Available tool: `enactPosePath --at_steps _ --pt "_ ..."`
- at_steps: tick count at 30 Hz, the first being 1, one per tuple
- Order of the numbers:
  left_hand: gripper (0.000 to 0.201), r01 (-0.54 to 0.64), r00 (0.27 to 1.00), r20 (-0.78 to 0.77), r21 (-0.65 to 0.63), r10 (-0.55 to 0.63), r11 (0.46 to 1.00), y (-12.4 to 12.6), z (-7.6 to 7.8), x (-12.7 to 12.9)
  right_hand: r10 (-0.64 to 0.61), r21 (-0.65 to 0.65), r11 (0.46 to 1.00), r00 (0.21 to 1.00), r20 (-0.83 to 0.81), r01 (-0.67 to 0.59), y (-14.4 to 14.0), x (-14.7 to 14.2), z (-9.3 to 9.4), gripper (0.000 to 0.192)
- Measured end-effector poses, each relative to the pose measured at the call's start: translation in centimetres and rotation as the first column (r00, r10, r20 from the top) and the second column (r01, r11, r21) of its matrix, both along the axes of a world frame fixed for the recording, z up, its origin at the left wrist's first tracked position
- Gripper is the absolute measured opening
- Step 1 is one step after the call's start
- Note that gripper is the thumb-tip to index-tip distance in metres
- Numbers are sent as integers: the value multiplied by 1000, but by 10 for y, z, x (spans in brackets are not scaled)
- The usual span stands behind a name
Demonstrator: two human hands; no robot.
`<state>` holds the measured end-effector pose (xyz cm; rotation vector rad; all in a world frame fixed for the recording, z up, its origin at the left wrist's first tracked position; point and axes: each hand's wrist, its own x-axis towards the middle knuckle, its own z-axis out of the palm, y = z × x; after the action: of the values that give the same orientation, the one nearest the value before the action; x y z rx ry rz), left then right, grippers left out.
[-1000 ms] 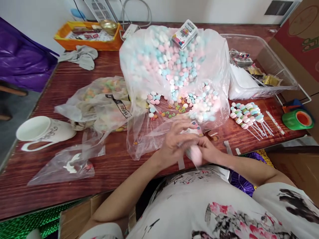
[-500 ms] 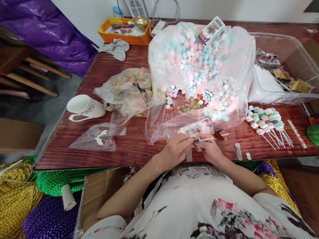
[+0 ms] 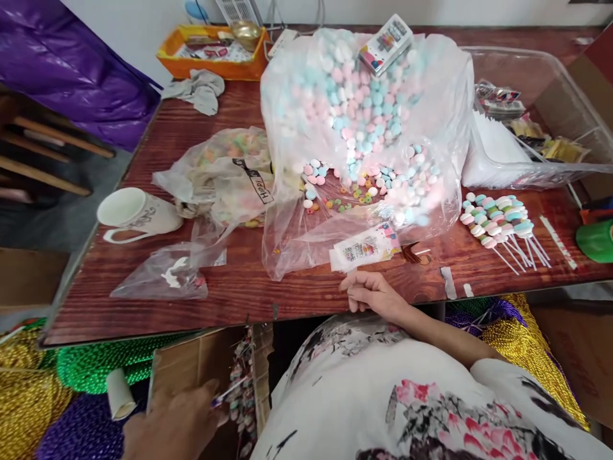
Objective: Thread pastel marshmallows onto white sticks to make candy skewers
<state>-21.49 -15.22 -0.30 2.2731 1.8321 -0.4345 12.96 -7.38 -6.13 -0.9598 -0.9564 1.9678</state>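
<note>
My left hand, blurred by motion, is low at the left over an open cardboard box. Its fingers are closed on a white stick with a blue-purple part by the fingertips. Inside the box lie several small candy skewers, partly hidden. My right hand rests at the table's front edge with its fingers loosely bent and nothing visible in them. Just beyond it lies a printed packet on white slips. Pink, blue and white candies fill a large clear bag behind the packet.
Finished-looking candy skewers lie at the right, before a clear plastic tub. A white mug, a bag of ring candies and an orange tray occupy the left. Bead strands hang below the table.
My left hand has left my right hand and moved down and left over the box with the white stick. My right hand has let go of the stick and stays near the packet.
</note>
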Motion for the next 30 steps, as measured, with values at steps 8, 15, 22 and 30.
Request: enactPosePath --at_steps 8,15,22,30 --pt "25 535 797 120 315 -592 784 134 -31 228 -575 546 762 753 321 349 -6 62 6 18" --pt "32 631 746 -11 334 -666 701 164 -51 275 -766 808 584 -278 580 79 -30 224 28 23" --pt "30 555 691 140 527 -710 644 171 -60 231 -434 571 816 -563 703 84 -27 257 19 26" --pt "23 469 786 157 479 -598 742 169 -55 236 -899 811 371 -45 436 453 12 263 18 23"
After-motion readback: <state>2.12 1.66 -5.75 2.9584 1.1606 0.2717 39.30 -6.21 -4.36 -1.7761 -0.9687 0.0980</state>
